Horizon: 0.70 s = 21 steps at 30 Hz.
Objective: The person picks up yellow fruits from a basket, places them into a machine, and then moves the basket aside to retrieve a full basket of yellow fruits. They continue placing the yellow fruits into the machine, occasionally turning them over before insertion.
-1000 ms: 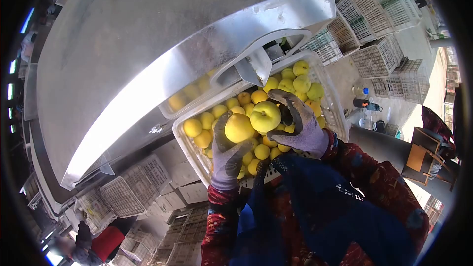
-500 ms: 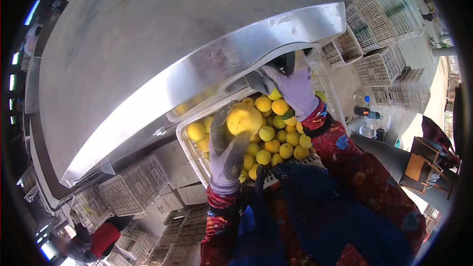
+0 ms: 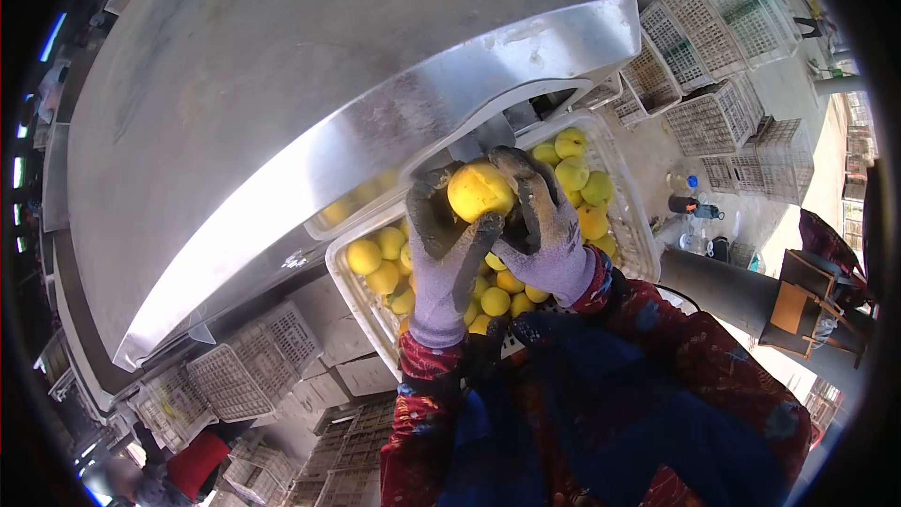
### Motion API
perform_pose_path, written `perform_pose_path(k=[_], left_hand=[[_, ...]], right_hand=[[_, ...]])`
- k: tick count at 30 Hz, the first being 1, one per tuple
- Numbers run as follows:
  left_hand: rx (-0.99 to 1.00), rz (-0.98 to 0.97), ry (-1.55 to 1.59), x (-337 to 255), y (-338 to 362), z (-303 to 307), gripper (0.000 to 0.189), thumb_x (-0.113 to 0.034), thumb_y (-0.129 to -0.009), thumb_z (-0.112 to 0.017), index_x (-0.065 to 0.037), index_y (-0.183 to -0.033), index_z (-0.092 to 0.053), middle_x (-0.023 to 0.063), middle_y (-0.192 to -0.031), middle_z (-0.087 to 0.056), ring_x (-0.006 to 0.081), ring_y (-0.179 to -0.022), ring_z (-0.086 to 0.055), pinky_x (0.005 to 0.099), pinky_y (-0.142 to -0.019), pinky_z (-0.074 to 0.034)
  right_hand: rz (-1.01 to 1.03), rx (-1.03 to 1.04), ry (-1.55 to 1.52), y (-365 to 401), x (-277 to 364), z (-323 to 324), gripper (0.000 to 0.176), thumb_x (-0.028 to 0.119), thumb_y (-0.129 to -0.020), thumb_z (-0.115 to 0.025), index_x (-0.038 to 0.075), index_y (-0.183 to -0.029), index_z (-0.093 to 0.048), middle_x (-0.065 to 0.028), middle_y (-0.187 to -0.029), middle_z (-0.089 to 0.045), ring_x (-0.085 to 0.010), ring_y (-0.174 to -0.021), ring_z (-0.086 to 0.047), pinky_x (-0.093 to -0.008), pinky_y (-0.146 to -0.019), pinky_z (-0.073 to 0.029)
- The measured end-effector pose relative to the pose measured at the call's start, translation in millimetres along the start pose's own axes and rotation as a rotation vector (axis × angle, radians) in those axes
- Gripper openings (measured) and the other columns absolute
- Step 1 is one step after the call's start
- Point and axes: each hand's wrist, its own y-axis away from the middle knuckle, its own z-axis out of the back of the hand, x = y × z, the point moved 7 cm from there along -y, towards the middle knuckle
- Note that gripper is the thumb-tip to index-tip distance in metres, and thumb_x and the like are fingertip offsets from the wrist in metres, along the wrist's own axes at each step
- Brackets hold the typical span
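A yellow fruit point(image 3: 481, 192) is held up over a white crate point(image 3: 361, 313) of yellow and greenish fruits. My left hand point(image 3: 439, 249), in a purple glove with dark fingers, grips the fruit from its left side. From the right, my right hand point(image 3: 544, 216), gloved the same way, has its fingers against the same fruit, with the thumb hidden or in shadow. Beneath and around both hands lie several more fruits point(image 3: 495, 300) in the crate. The crate's far side reaches under the edge of a metal machine point(image 3: 375, 122).
Stacked plastic crates point(image 3: 718, 117) stand at the upper right, and more crates point(image 3: 253, 357) at the lower left. A wooden chair point(image 3: 793, 305) is at the right, near bottles point(image 3: 690, 207) on the floor. A person in red point(image 3: 197, 465) is at the lower left.
My right hand has come from the machine's opening down and left to the fruit in my left hand. The held fruit has moved slightly up and right.
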Motion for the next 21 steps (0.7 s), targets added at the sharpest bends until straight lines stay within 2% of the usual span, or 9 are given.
perform_pose_path(k=[6, 8, 11, 13, 15, 16, 17, 18, 21], left_hand=[[-0.014, -0.026, -0.164, -8.3, -3.3, 1.0, 0.047, -0.002, -0.093, -0.065, 0.001, -0.137, -0.048, 0.0122, -0.131, -0.056, 0.0191, -0.123, -0.053, 0.0328, -0.105, -0.044], [-0.127, 0.022, -0.196, 2.5, 11.8, 24.0, 0.045, -0.003, -0.093, -0.065, 0.001, -0.136, -0.049, 0.0118, -0.13, -0.057, 0.0187, -0.122, -0.054, 0.0315, -0.104, -0.045], [-0.235, 0.111, -0.346, 27.8, 31.9, 66.3, 0.042, -0.004, -0.094, -0.065, 0.001, -0.134, -0.051, 0.0111, -0.127, -0.058, 0.0173, -0.117, -0.056, 0.0292, -0.099, -0.047], [-0.264, 0.176, -0.432, 46.2, 40.6, 88.6, 0.039, -0.004, -0.094, -0.065, 0.0, -0.132, -0.053, 0.0104, -0.126, -0.058, 0.0168, -0.113, -0.057, 0.0288, -0.096, -0.048], [-0.224, 0.135, -0.716, 67.3, 41.4, 106.6, 0.041, -0.011, -0.091, -0.07, -0.001, -0.129, -0.057, 0.0107, -0.121, -0.059, 0.0185, -0.109, -0.058, 0.0315, -0.093, -0.049], [-0.183, 0.112, -0.908, 73.7, 35.4, 110.4, 0.043, -0.014, -0.09, -0.071, -0.002, -0.129, -0.056, 0.0114, -0.121, -0.059, 0.0205, -0.109, -0.058, 0.0329, -0.093, -0.049], [-0.141, 0.08, -1.097, 82.1, 27.4, 113.5, 0.046, -0.016, -0.089, -0.072, -0.002, -0.129, -0.056, 0.0122, -0.12, -0.06, 0.0225, -0.109, -0.059, 0.0342, -0.093, -0.049], [-0.103, -0.027, -1.267, 93.8, 22.2, 114.0, 0.051, -0.023, -0.087, -0.071, -0.007, -0.133, -0.055, 0.0158, -0.126, -0.058, 0.0323, -0.115, -0.057, 0.0456, -0.098, -0.045], [-0.047, 0.079, -1.768, 125.5, 4.1, 97.5, 0.048, -0.024, -0.088, -0.066, -0.013, -0.134, -0.056, 0.0176, -0.132, -0.056, 0.0397, -0.121, -0.052, 0.055, -0.103, -0.039]], right_hand=[[-0.038, -0.062, 0.084, -16.0, -24.6, -6.3, 0.07, 0.011, -0.08, -0.074, -0.002, -0.139, -0.039, -0.0284, -0.132, -0.05, -0.0475, -0.117, -0.055, -0.0469, -0.098, -0.048], [-0.161, -0.008, 0.12, -30.3, -45.9, -17.6, 0.069, 0.011, -0.08, -0.073, -0.003, -0.138, -0.038, -0.0297, -0.13, -0.05, -0.0496, -0.115, -0.054, -0.0485, -0.097, -0.048], [-0.14, -0.028, 0.261, -51.4, -64.8, -29.8, 0.067, 0.01, -0.08, -0.073, -0.005, -0.135, -0.039, -0.0318, -0.126, -0.05, -0.0511, -0.109, -0.055, -0.0505, -0.092, -0.049], [-0.07, -0.045, 0.281, -56.4, -58.1, -18.1, 0.061, 0.015, -0.083, -0.074, -0.006, -0.13, -0.042, -0.0296, -0.113, -0.058, -0.0468, -0.097, -0.061, -0.0503, -0.083, -0.05], [0.006, -0.07, 0.282, -67.2, -42.9, -1.6, 0.057, 0.016, -0.086, -0.074, -0.005, -0.128, -0.043, -0.0256, -0.104, -0.063, -0.0433, -0.088, -0.065, -0.049, -0.077, -0.051], [-0.036, -0.08, 0.125, -70.2, -41.3, 7.1, 0.051, 0.02, -0.088, -0.073, -0.003, -0.125, -0.046, -0.0177, -0.091, -0.068, -0.0386, -0.077, -0.066, -0.0456, -0.068, -0.052], [-0.069, -0.168, 0.043, -62.0, -45.6, 15.0, 0.048, 0.019, -0.089, -0.073, -0.002, -0.124, -0.047, -0.0159, -0.09, -0.068, -0.0375, -0.075, -0.066, -0.0449, -0.066, -0.052], [-0.098, -0.251, -0.038, -46.5, -51.6, 20.9, 0.046, 0.019, -0.089, -0.072, -0.001, -0.123, -0.049, -0.0142, -0.088, -0.068, -0.0363, -0.072, -0.066, -0.0442, -0.065, -0.052], [-0.207, -0.147, 0.01, 13.9, -75.9, 18.3, 0.038, 0.014, -0.088, -0.069, 0.003, -0.121, -0.052, -0.0145, -0.094, -0.068, -0.0319, -0.074, -0.067, -0.0419, -0.064, -0.053]])
